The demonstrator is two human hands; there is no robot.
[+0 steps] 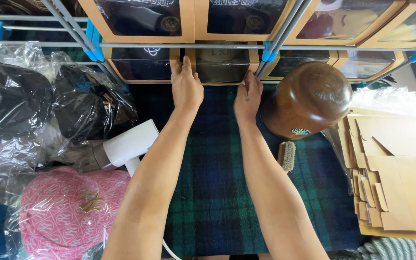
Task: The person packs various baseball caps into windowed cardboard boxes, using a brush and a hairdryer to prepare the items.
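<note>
Both hands are clamped on a windowed cardboard box (222, 65) low on the rack: left hand (186, 86) and right hand (247, 98) each gripping a front corner. Looks a tight fit between its neighbours, so tugging unevenly could jam it or knock the wooden hat block (309, 98).

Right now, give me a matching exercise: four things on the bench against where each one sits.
Things:
1. brown wooden dome-shaped hat block
2. pink patterned cap in clear plastic
3. stack of flat tan cardboard box blanks
4. windowed tan cardboard box

Places:
A. between both hands, on the shelf
B. far right edge
C. near left corner
D. just right of the right hand

Pairs: 1-D, 2-C, 3-B, 4-A
</note>
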